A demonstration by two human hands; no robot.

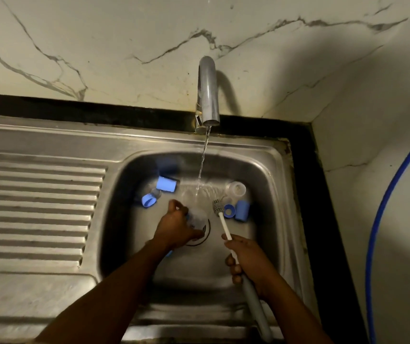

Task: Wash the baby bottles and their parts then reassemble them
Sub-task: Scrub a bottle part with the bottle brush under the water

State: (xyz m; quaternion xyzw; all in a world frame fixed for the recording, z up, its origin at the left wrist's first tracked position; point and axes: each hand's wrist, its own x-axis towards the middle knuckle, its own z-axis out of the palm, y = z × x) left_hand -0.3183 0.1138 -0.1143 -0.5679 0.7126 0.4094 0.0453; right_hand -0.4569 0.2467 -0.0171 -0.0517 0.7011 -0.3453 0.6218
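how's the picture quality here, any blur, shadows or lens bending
Head view: dim, warm light; the faucet throws a heavy shadow on the marble wall to its right; the wide lens bows the sink rim; the clear bottle in the left hand is smeared by blur; the brush looks fairly sharp.

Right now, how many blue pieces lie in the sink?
5: left cap, left ring, right ring, right cap, and a blue sliver beside the left forearm. More may be hidden.
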